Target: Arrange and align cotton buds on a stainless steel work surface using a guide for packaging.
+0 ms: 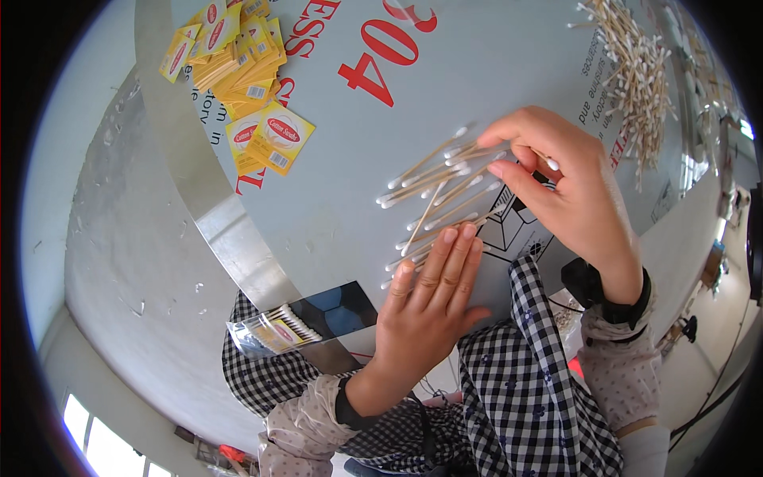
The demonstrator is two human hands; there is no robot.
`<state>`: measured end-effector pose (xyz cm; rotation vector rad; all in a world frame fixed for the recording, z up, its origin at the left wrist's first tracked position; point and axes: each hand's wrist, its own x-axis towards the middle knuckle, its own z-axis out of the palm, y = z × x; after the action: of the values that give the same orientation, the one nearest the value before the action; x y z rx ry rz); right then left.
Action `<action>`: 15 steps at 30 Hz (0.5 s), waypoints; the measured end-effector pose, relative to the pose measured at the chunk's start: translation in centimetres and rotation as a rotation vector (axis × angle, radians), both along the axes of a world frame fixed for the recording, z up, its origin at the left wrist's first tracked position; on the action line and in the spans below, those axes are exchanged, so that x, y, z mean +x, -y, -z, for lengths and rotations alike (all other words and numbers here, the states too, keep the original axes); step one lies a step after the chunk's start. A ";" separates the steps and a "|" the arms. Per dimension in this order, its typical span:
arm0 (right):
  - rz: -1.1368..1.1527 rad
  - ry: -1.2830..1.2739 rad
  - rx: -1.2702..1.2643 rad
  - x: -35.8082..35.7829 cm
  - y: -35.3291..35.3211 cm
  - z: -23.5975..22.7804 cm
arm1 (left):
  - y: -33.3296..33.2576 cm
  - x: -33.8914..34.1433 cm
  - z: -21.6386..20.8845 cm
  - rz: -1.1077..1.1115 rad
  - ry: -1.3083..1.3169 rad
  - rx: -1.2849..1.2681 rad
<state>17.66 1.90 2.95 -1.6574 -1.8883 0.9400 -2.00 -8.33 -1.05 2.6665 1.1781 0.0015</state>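
Several loose cotton swabs [433, 200], with pale wooden sticks and white tips, lie in a slanting row on the grey table sheet. Flat over the lower end of this row rests my left hand [433, 296], its fingers stretched out and touching the nearest swabs. My right hand [556, 167] is curled above the row's right end. A white swab tip [553, 164] sticks out from under its bent fingers. Its index finger and thumb are a little apart beside the tips of the row; exactly what lies between them is partly hidden.
Yellow printed cards [238, 60] are heaped at the far left, with two more cards [280, 137] nearer. A big pile of cotton swabs [640, 75] lies at the far right. By the near left edge, a clear packet of swabs [278, 330] sits beside a dark strip [338, 308].
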 end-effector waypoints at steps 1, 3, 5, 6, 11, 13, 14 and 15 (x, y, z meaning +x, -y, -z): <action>0.001 -0.001 -0.001 0.0 -0.1 0.1 | 0.0 0.0 0.0 0.013 -0.006 -0.001; -0.013 0.070 0.030 0.0 -0.2 0.3 | 0.1 0.1 0.0 0.026 -0.014 -0.002; -0.022 0.073 0.057 -0.2 0.0 0.6 | 0.2 0.3 0.0 0.063 0.001 0.021; -0.032 0.080 0.081 -0.3 0.0 0.7 | 0.2 0.5 0.0 0.062 0.002 0.019; -0.068 0.138 0.022 -1.9 1.1 0.4 | -1.8 0.7 -0.2 -0.081 0.047 -0.055; 0.007 0.156 0.043 -1.7 1.2 0.2 | -2.4 0.6 -0.3 -0.089 0.081 -0.073; 0.005 0.154 0.044 -1.5 1.1 0.1 | -2.4 0.6 -0.5 -0.084 0.088 -0.099; 0.063 0.120 0.015 -1.3 1.0 -0.1 | -2.4 0.6 -0.6 -0.077 0.098 -0.124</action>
<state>16.34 0.94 3.06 -1.7897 -1.9029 0.8162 -1.43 -5.98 -0.40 2.4830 1.2080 0.0680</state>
